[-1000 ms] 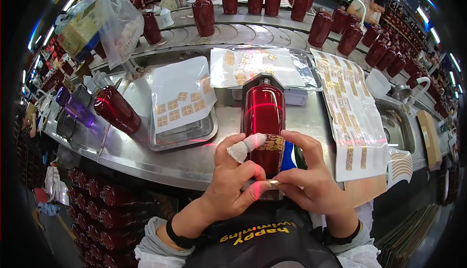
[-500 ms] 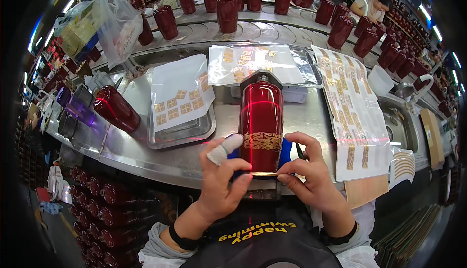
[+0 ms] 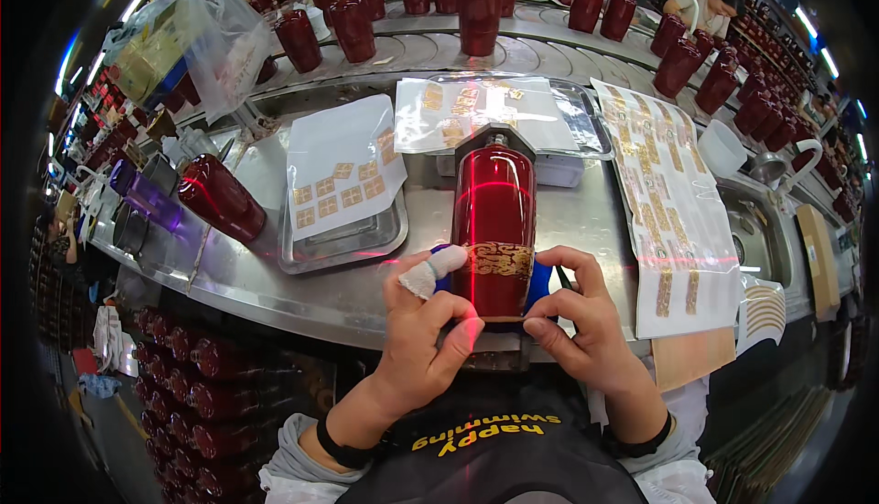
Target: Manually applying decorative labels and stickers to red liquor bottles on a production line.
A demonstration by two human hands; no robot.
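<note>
A workshop with shelves of dark red bottles spreads out behind a metal conveyor (image 3: pixel 403 51), which carries a row of similar bottles (image 3: pixel 480 19) well beyond both grips. Nearer lies the steel bench (image 3: pixel 430 206). Between the left grip (image 3: pixel 417 335) and the right grip (image 3: pixel 591 321) is a glossy red bottle (image 3: pixel 494 206), lying with its neck away from them in a dark angular holder (image 3: pixel 522 141) and its base toward them. A gold patterned band (image 3: pixel 499 260) crosses it between the fingertips, and a red light line runs along it. The left grip, one finger wrapped in white (image 3: pixel 418 280), is curled at the bottle's left edge, thumb near the base corner; the right grip is curled likewise at the right edge, over blue material (image 3: pixel 540 282). Whether either pinches anything cannot be told. Left of and beyond the left grip, a white sheet with gold squares (image 3: pixel 320 142) lies over a metal tray (image 3: pixel 371 234); farther left, another red bottle leans (image 3: pixel 222 197). Right of the right grip lies a long sheet of gold strips (image 3: pixel 700 220), with a sink (image 3: pixel 755 243) beyond.
</note>
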